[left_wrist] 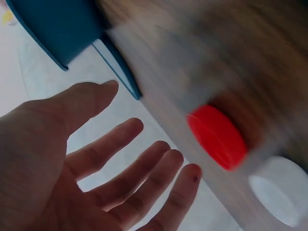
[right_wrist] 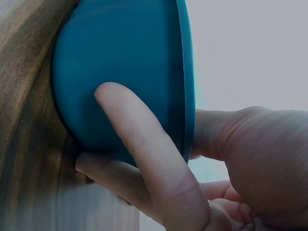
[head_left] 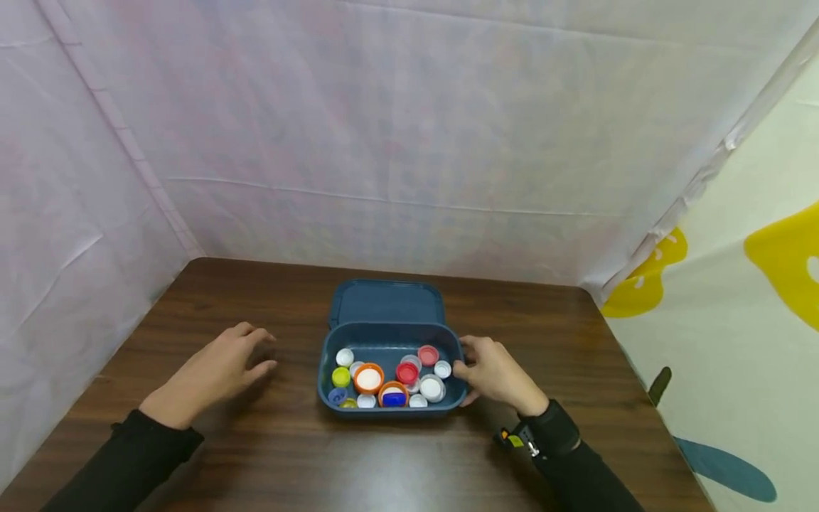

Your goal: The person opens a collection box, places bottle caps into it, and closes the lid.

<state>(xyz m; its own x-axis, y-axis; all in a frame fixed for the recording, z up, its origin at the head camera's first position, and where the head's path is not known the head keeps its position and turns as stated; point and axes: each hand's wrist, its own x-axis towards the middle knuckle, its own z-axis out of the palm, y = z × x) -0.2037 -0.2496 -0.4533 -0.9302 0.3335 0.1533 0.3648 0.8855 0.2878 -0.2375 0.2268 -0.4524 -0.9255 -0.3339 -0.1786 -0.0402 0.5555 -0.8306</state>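
A dark blue plastic box [head_left: 390, 412] stands on the table with its lid [head_left: 387, 302] lying flat behind it. Inside lie several plastic bottle caps: white ones, orange-rimmed ones [head_left: 368, 378], a red cap [head_left: 407, 372], a pink cap [head_left: 428, 355], yellow-green and blue ones. My right hand [head_left: 495, 373] grips the box's right end, thumb over the rim; in the right wrist view its fingers [right_wrist: 139, 130] lie against the outer wall. Left of the box, my left hand [head_left: 224, 366] is held with loosely bent fingers and nothing in them. The left wrist view shows a red cap [left_wrist: 216, 137] and a white cap [left_wrist: 281, 190] beyond the fingertips.
The brown wooden table [head_left: 288, 462] ends at a white cloth wall [head_left: 397, 142] behind it and another at the left. On the right hangs a pale cloth [head_left: 736, 370] with yellow and blue-grey shapes. A dark band with a small colourful piece circles the right wrist.
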